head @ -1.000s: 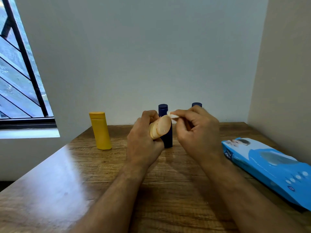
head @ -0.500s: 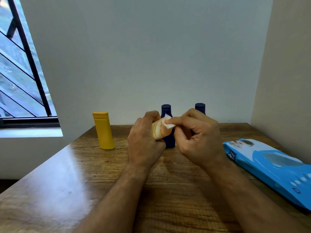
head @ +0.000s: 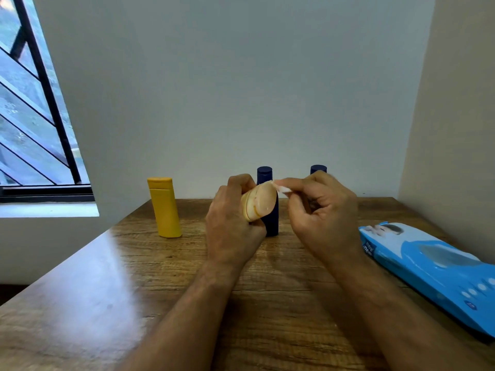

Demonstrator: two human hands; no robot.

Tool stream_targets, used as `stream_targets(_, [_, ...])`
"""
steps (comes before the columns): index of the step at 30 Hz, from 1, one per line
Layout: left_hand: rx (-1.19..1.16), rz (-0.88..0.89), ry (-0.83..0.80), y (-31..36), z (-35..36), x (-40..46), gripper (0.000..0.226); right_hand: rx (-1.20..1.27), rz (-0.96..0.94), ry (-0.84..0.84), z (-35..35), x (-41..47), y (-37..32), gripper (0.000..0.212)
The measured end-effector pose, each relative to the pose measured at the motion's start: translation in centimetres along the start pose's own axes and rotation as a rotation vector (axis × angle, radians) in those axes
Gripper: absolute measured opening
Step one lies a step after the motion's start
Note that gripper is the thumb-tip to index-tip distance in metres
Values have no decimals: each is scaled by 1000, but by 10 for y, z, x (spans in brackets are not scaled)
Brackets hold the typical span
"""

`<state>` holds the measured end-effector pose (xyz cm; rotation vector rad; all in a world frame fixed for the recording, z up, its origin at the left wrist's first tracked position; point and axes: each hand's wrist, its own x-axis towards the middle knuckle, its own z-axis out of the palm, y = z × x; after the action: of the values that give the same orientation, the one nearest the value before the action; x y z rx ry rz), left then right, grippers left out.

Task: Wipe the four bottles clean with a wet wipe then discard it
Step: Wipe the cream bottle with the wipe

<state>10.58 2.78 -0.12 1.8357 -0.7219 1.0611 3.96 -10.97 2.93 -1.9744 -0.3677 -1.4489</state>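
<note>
My left hand grips a small beige bottle, held above the table with its flat end turned toward me. My right hand pinches a small white wet wipe between thumb and fingers at the bottle's upper right edge. A yellow bottle stands at the back left. One dark blue bottle stands behind the beige one, partly hidden. Only the cap of a second dark blue bottle shows above my right hand.
A blue pack of wet wipes lies along the right side of the wooden table. A wall closes the back and the right side. A barred window is at the left.
The wipe has slid up from the face of the beige bottle to its upper right edge, and my right hand has shifted slightly right. The left hand keeps its grip.
</note>
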Motion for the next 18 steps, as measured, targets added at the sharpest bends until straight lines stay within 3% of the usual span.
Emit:
stream_targets(7, [-55, -121, 38, -6, 2, 1, 57, 174, -64, -142, 0, -1, -7, 26])
stream_targets(12, [-39, -117, 6, -2, 4, 0, 58, 111, -8, -94, 4, -1, -6, 28])
stream_targets(18, [-51, -186, 41, -6, 4, 2, 62, 158, -75, -185, 0, -1, -12, 22])
